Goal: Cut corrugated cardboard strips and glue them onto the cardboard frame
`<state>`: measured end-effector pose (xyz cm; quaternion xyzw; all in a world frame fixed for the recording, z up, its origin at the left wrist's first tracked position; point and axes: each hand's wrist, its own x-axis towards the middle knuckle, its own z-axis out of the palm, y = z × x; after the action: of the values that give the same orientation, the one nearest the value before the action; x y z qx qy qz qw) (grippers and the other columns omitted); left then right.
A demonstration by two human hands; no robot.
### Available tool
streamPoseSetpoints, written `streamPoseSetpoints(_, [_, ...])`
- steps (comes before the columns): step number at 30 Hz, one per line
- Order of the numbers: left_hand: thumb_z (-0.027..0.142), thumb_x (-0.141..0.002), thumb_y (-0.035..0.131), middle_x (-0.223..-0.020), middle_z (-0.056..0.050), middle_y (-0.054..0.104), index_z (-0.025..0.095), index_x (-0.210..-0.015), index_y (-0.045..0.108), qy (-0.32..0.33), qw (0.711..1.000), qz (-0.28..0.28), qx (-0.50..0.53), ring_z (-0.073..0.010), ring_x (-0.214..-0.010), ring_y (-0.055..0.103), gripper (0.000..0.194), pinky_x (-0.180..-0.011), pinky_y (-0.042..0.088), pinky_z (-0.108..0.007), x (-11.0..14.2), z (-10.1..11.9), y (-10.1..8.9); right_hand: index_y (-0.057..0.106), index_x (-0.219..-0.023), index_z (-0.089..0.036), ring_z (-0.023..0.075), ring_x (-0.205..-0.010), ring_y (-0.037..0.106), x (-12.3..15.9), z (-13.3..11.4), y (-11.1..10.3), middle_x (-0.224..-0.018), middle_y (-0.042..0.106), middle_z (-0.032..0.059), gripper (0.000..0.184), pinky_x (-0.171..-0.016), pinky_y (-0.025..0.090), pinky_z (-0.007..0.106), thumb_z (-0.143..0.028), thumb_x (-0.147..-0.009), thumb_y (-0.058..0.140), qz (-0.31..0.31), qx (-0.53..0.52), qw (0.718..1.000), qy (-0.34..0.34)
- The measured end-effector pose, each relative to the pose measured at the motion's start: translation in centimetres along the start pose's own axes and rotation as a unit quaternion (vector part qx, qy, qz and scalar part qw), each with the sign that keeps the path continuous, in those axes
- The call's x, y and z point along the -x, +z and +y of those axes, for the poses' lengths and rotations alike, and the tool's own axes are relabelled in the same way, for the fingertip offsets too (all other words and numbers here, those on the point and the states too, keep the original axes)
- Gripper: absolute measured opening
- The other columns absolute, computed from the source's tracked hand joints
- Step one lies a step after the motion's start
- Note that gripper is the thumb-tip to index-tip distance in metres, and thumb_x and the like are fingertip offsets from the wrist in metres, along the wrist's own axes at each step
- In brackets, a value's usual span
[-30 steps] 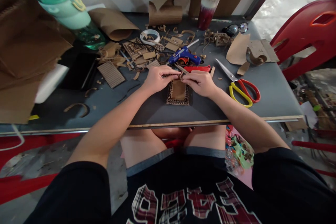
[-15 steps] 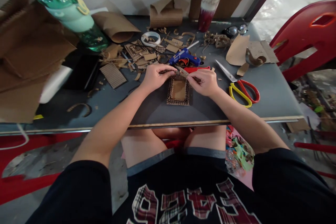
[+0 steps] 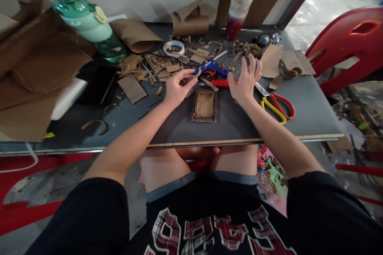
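Observation:
A small cardboard frame (image 3: 205, 106) lies flat on the grey table (image 3: 233, 125) in front of me. My left hand (image 3: 176, 87) is closed on a short corrugated cardboard strip (image 3: 189, 80) just above the frame's upper left corner. My right hand (image 3: 245, 79) is lifted to the right of the frame, fingers spread and open, over the red utility knife (image 3: 220, 83) and near the scissors' blades. A blue glue gun (image 3: 212, 67) lies just beyond, between both hands.
Red and yellow scissors (image 3: 277, 103) lie to the right. Cardboard scraps (image 3: 161, 63), a tape roll (image 3: 174, 47), glasses (image 3: 267, 38) and a drink cup (image 3: 241, 6) fill the back. A green bottle (image 3: 89, 24) and cardboard sheets (image 3: 36, 63) are at left, a red chair (image 3: 350, 44) at right.
My right hand has let go of the strip and moved up and right, opening its fingers. My left hand still holds the strip and has lifted slightly off the frame.

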<state>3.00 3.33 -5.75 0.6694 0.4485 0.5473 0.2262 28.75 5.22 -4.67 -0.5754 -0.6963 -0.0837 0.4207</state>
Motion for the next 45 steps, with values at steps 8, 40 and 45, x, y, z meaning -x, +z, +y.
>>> streamPoseSetpoints(8, [0.039, -0.089, 0.074, -0.106, -0.008, 0.074, 0.025, -0.11, 0.076, 0.074, 0.989, -0.057, -0.119, -0.0234, -0.107, 0.071, 0.025, -0.1, 0.055, -0.04, 0.3, 0.7, -0.8, 0.059, -0.135, -0.028, 0.0401, -0.146, 0.034, 1.1, -3.4, -1.6, -0.154, 0.046, 0.0111, 0.046, -0.117, 0.025, 0.065, -0.051, -0.096, 0.049, -0.036, -0.023, 0.996, -0.079])
streamPoseSetpoints(40, [0.051, -0.09, 0.07, -0.092, -0.005, 0.074, 0.021, -0.102, 0.078, 0.026, 0.993, -0.098, -0.058, -0.0164, -0.083, 0.068, 0.034, -0.077, 0.053, -0.028, 0.2, 1.3, -0.4, 0.065, -0.108, -0.023, 0.0339, -0.128, 0.054, 2.4, -5.0, -0.5, -0.132, 0.065, 0.0097, 0.028, -0.11, 0.038, 0.059, -0.043, -0.094, 0.051, -0.059, -0.04, 0.989, -0.128])
streamPoseSetpoints(45, [0.053, -0.09, 0.069, -0.091, -0.004, 0.074, 0.021, -0.1, 0.078, 0.004, 0.996, -0.082, -0.031, -0.0148, -0.08, 0.067, 0.035, -0.074, 0.053, -0.026, -0.2, 1.1, -0.2, 0.065, -0.105, -0.023, 0.0314, -0.121, 0.058, 2.3, -4.7, -0.3, -0.124, 0.069, 0.0096, 0.025, -0.106, 0.043, 0.057, -0.041, -0.095, 0.049, -0.041, -0.06, 0.988, -0.136])
